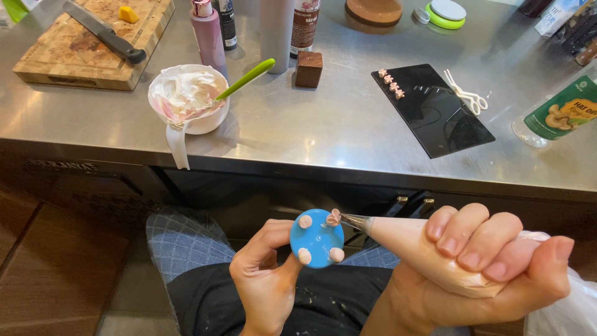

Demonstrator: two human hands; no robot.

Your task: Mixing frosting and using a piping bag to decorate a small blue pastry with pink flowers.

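While your right hand (491, 261) is wrapped tight around the pink piping bag (429, 252), fingers curled over the top and thumb clamped beneath, the bag's long axis runs from that fist leftward and slightly up to the metal nozzle (356, 222), so everything turns on where that tip meets the blue disc (317, 238). In the head view, the disc is your landmark: it faces up toward you, held from below and to its left by your left hand (264, 280), whose fingers are pinched around what seems to be its stem, though the grip itself is hidden behind the disc. The nozzle comes in from the disc's right and touches its upper right edge, where a small pink cream flower (334, 217) sits at the tip. Three more pink blobs rest on the disc: one near its top, two along its lower edge. Your left hand is the nearer one to the disc; your right stays well to its right, at the fat end of the bag. Beyond the disc, up on the steel counter (323, 130), a white bowl of cream (188, 96) with a green-handled tool (245, 79) lies to the upper left, and a black board (435, 112) carrying a row of pink flowers lies to the upper right, with a wooden cutting board (74, 53) and knife (102, 31) far left.
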